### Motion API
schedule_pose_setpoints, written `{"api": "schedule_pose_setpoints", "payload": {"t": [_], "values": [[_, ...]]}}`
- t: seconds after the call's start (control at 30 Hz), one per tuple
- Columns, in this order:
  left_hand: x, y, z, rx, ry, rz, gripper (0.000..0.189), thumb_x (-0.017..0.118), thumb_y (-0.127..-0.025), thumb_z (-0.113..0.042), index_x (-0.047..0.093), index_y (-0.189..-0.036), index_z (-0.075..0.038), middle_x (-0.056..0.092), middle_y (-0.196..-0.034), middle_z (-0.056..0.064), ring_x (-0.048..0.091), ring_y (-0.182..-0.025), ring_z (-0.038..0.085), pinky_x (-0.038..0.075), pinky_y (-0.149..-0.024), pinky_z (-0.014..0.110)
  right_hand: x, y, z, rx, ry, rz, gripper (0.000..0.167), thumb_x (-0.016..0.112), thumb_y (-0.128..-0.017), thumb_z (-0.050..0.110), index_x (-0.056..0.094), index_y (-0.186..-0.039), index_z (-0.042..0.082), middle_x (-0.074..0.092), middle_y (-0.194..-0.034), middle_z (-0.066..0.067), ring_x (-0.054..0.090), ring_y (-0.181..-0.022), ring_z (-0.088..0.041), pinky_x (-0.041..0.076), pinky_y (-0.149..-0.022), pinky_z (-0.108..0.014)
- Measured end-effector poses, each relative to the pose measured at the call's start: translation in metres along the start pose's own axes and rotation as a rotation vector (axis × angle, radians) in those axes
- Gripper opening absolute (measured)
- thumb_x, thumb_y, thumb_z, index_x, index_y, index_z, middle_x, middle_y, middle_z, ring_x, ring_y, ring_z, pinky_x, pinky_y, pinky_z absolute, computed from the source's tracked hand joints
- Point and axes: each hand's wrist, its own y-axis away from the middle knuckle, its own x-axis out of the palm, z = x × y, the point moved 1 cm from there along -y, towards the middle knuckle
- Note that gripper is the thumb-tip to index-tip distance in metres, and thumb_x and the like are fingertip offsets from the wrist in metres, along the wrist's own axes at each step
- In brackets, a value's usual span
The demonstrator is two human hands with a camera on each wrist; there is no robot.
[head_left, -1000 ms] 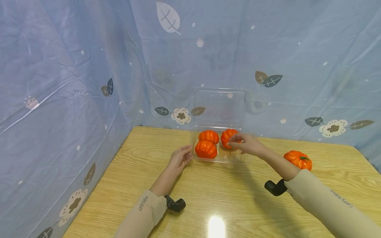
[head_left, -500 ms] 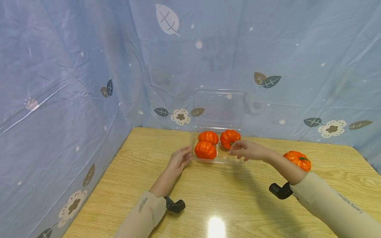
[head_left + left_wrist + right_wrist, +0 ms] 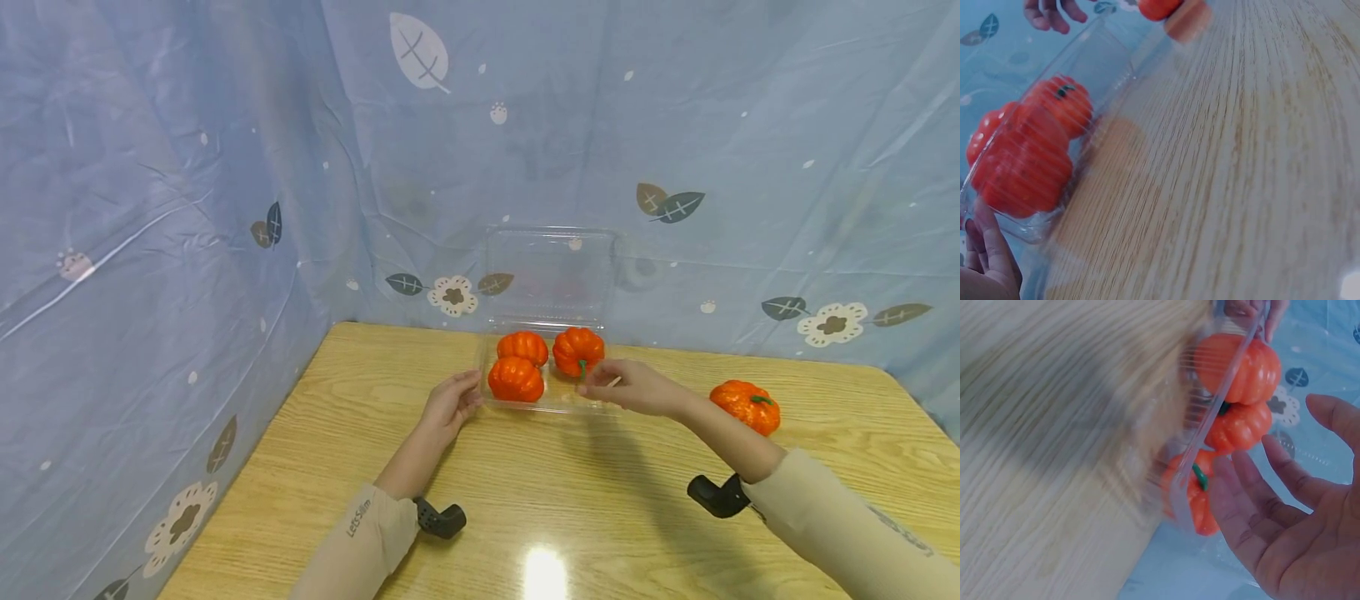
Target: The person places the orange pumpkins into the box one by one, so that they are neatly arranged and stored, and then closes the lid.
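Note:
A clear plastic clamshell box (image 3: 538,407) stands at the table's back with its lid (image 3: 551,271) raised. Inside, two orange toy pumpkins sit at the left, a rear pumpkin (image 3: 522,347) and a front pumpkin (image 3: 516,381). A third pumpkin (image 3: 578,350) lies at the back right of the box, green stem facing forward. My left hand (image 3: 451,402) rests its fingers against the box's left wall. My right hand (image 3: 636,388) hovers over the front right of the box, fingers spread and holding nothing, as the right wrist view shows.
Another orange pumpkin (image 3: 745,407) lies on the wooden table (image 3: 540,500) to the right, just beyond my right forearm. A blue patterned curtain (image 3: 555,150) hangs behind the box and along the left side.
My right hand has left the back right pumpkin, its fingers drawing away toward the front right, and that pumpkin's stem now shows. My left hand stays at the box wall.

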Motion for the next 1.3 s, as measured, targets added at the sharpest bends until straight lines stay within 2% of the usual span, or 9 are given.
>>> {"api": "schedule_pose_setpoints", "payload": {"t": [0.2,0.47,0.6,0.63,0.73,0.97,1.3], "values": [[0.000,0.000,0.000,0.002,-0.006,0.007,0.032,0.062,-0.088,-0.010,0.054,-0.116,0.005,0.055,-0.073,-0.002,0.055,-0.063,0.006,0.052,-0.061,0.017,-0.001,0.007,-0.007,-0.001,0.015,-0.023,0.028,0.059,-0.090,0.029,0.060,-0.100,0.003,0.062,-0.100,-0.009,0.061,-0.090,-0.024,0.052,-0.072,-0.030],[-0.001,-0.001,0.001,-0.005,-0.002,0.003,0.031,0.062,-0.087,-0.010,0.055,-0.114,0.004,0.055,-0.072,-0.002,0.055,-0.061,0.006,0.052,-0.060,0.016,-0.005,0.020,-0.013,0.012,0.042,-0.061,0.028,0.058,-0.090,0.027,0.059,-0.103,0.003,0.061,-0.101,-0.011,0.063,-0.088,-0.026,0.052,-0.069,-0.031],[-0.001,0.000,0.002,0.020,-0.009,0.006,0.031,0.065,-0.085,-0.013,0.058,-0.111,0.003,0.055,-0.071,-0.003,0.055,-0.061,0.006,0.052,-0.061,0.016,-0.007,0.027,-0.016,0.002,0.079,-0.104,0.029,0.059,-0.090,0.027,0.059,-0.105,0.002,0.061,-0.102,-0.012,0.062,-0.087,-0.024,0.052,-0.069,-0.032],[-0.002,0.001,0.002,0.041,0.006,0.038,0.030,0.067,-0.084,-0.014,0.060,-0.109,0.002,0.056,-0.071,-0.002,0.056,-0.061,0.006,0.052,-0.061,0.016,-0.007,0.029,-0.017,0.000,0.088,-0.115,0.030,0.059,-0.090,0.027,0.059,-0.105,0.002,0.061,-0.102,-0.012,0.062,-0.087,-0.025,0.052,-0.070,-0.033],[-0.003,0.001,0.003,0.059,0.003,0.053,0.032,0.069,-0.083,-0.016,0.060,-0.108,0.002,0.056,-0.072,-0.002,0.056,-0.063,0.007,0.052,-0.063,0.017,-0.007,0.035,-0.022,-0.009,0.111,-0.143,0.030,0.060,-0.090,0.026,0.060,-0.106,0.001,0.062,-0.101,-0.012,0.061,-0.088,-0.026,0.053,-0.073,-0.035],[-0.001,-0.002,0.001,-0.008,-0.018,0.018,0.036,0.061,-0.089,-0.011,0.052,-0.120,0.005,0.056,-0.074,-0.002,0.055,-0.064,0.007,0.052,-0.062,0.017,-0.007,0.051,-0.035,-0.011,0.128,-0.183,0.029,0.061,-0.089,0.025,0.060,-0.104,0.000,0.062,-0.101,-0.013,0.061,-0.087,-0.026,0.053,-0.071,-0.034],[0.000,0.000,0.001,-0.008,-0.001,0.010,0.032,0.061,-0.088,-0.010,0.054,-0.116,0.004,0.056,-0.073,-0.002,0.055,-0.063,0.007,0.052,-0.060,0.017,-0.007,0.073,-0.045,0.061,0.155,-0.223,0.033,0.062,-0.088,0.029,0.060,-0.106,0.000,0.062,-0.103,-0.014,0.060,-0.089,-0.028,0.052,-0.068,-0.036]]}}
